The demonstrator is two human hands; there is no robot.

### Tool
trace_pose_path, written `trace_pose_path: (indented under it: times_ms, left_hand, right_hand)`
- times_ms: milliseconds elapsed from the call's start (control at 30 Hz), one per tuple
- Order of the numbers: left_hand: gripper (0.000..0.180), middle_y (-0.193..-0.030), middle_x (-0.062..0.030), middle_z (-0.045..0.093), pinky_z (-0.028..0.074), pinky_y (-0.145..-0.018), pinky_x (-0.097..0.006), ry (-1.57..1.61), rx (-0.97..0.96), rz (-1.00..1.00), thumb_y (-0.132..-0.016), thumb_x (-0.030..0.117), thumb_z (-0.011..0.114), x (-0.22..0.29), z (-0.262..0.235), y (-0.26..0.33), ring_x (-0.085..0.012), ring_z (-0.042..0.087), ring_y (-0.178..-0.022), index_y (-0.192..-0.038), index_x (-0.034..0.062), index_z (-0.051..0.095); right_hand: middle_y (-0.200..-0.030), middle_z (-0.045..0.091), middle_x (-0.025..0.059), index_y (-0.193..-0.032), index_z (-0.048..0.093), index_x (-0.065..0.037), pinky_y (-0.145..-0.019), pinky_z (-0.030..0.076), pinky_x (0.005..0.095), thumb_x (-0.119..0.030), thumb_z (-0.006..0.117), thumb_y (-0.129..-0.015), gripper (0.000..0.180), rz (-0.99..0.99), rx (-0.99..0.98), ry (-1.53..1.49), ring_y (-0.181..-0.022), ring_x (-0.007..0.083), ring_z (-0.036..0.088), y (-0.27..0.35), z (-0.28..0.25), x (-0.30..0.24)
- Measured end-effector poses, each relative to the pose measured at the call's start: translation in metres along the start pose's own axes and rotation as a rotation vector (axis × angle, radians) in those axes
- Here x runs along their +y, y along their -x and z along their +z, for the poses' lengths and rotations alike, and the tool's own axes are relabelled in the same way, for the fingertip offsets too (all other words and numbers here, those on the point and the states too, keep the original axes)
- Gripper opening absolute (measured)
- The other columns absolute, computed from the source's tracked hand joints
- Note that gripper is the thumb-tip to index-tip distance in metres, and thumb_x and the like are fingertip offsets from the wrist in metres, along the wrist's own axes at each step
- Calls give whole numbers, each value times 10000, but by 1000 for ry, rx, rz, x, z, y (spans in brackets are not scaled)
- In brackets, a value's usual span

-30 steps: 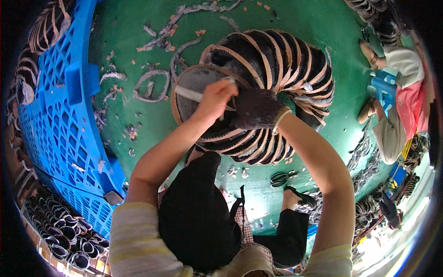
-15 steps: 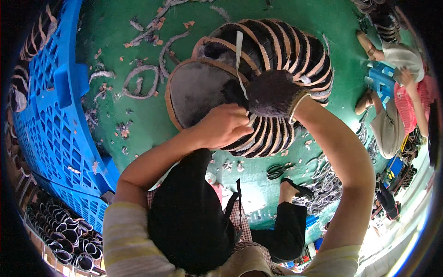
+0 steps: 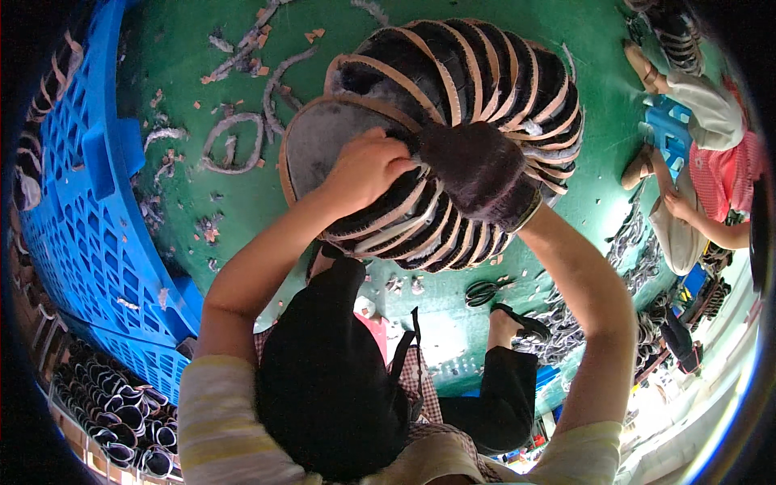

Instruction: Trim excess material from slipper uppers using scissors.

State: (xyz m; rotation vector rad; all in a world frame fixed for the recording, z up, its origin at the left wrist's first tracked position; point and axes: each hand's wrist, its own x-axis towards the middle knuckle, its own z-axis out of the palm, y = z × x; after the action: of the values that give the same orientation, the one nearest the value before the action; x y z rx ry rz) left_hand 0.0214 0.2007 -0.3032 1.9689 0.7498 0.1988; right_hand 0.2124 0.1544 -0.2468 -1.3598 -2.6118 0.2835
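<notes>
The left hand [image 3: 368, 170] is closed, fingers curled down over the edge of the front sole [image 3: 323, 145] at the near end of a long curved stack of soles [image 3: 477, 121]. That front sole is grey on its flat face with a tan rim, and it lies directly under and to the left of the left hand's grip, its long axis running up and away from the person. The right hand [image 3: 477, 166] wears a dark knitted glove and presses on top of the stack just to the right of the left hand, almost touching it; it seems to be clamped over the soles, though the glove hides the fingers and I cannot tell what exactly it pinches. From both grips the stack arches away and to the right, black soles with tan edges set on edge like ribs. The left hand is the nearer one to the front sole. Below the hands, by the person's foot, scissors [image 3: 482, 291] lie on the green floor [image 3: 202, 97]
</notes>
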Motion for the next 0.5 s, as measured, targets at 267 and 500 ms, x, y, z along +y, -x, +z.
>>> trace_pose_path:
  times_ms: [267,500]
  left_hand:
    - [286,-657,-150,502,407,-608,-371,-149,-224,-212,-854,288,489,-54,37,32,-294,499,-613,-736,34,551]
    - [224,-615,-129,459,375,-541,-341,541,-83,-83,-841,169,510,41,-8,32,-283,468,-568,-707,-9,495]
  right_hand:
    - [-689,594,130,-890,592,-36,-547,455,316,-295,491,-863,279,1143,80,-1031,-574,242,563,35,44,-11]
    - [-688,567,100,-802,588,-63,-475,447,349,-160,578,-677,159,5,334,-151,-545,261,554,8,25,-24]
